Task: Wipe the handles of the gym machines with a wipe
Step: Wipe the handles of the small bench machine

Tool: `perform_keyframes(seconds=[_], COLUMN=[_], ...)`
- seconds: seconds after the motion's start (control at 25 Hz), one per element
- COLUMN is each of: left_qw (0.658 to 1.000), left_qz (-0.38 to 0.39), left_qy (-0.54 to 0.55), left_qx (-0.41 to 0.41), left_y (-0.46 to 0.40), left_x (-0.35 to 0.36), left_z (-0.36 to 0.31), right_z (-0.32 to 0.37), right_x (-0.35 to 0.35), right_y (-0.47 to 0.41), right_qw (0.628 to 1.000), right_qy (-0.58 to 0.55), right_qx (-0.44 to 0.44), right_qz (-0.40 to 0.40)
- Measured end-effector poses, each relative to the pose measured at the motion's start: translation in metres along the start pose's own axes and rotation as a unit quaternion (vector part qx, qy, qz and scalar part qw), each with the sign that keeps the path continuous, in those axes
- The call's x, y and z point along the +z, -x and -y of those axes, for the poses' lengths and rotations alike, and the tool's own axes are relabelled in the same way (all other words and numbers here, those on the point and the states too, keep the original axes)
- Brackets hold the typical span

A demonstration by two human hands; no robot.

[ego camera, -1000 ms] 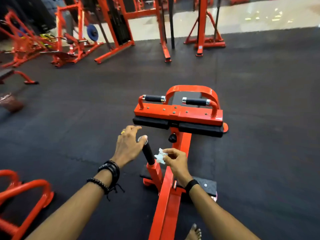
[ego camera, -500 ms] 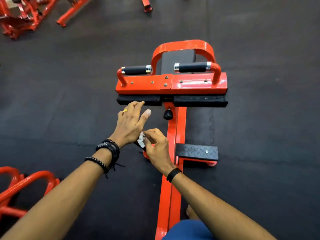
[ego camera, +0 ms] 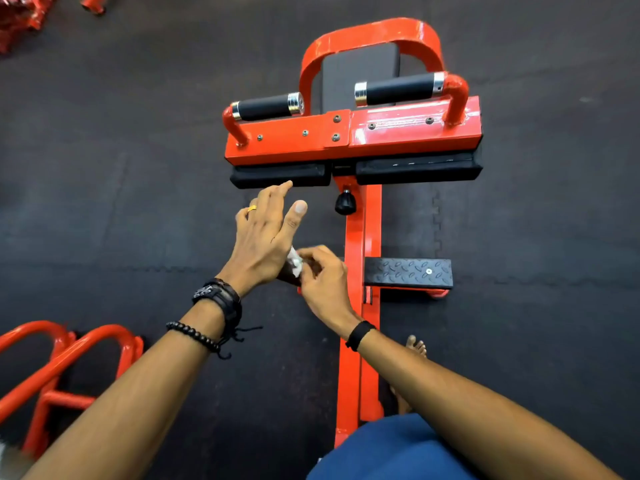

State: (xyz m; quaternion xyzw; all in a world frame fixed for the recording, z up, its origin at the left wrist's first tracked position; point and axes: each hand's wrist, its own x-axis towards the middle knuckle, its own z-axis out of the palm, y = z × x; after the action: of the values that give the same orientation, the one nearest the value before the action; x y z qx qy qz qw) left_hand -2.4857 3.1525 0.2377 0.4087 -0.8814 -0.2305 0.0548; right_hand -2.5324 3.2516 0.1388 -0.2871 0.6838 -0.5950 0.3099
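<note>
I see dark rubber flooring (ego camera: 138, 168) of interlocking mats, seams running out either side of the hands. Left of the forearm stands a red tubular frame (ego camera: 69, 368); more red equipment (ego camera: 20, 15), possibly racks, sits far beyond.

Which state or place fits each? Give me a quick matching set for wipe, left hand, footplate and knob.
Column one:
1. wipe
2. left hand
3. footplate
4. knob

Column two:
A. open, fingers spread
B. right of the orange beam
C. pinched in the right hand
D. just below the black pads

Pairs: 1-C, 2-A, 3-B, 4-D
</note>
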Motion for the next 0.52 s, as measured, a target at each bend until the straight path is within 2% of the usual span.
perform_keyframes(seconds=[0.12,0.2,0.28,0.4,0.52], left_qw=[1.0,1.0,1.0,1.0,0.999], left_qz=[-0.005,-0.006,-0.008,-0.009,-0.009], left_qy=[0.018,0.021,0.021,0.025,0.033], left_qx=[0.002,0.002,-0.002,-0.003,0.001], left_y=[0.0,0.0,0.001,0.002,0.004], left_x=[0.001,0.002,0.001,0.0,0.0], left_z=[0.002,0.001,0.0,0.0,0.0], right_z=[0.038,0.024,-0.012,-0.047,-0.053], right_x=[-0.003,-0.001,0.0,-0.005,-0.006], right_y=[0.003,0.002,0.0,-0.007,-0.017], right_qw=[0.994,0.994,0.999,0.996,0.989], right_qy=[-0.078,-0.045,0.005,0.017,0.063], right_qx=[-0.082,-0.098,-0.046,0.072,0.087], right_qz=[-0.002,0.0,0.012,0.055,0.097])
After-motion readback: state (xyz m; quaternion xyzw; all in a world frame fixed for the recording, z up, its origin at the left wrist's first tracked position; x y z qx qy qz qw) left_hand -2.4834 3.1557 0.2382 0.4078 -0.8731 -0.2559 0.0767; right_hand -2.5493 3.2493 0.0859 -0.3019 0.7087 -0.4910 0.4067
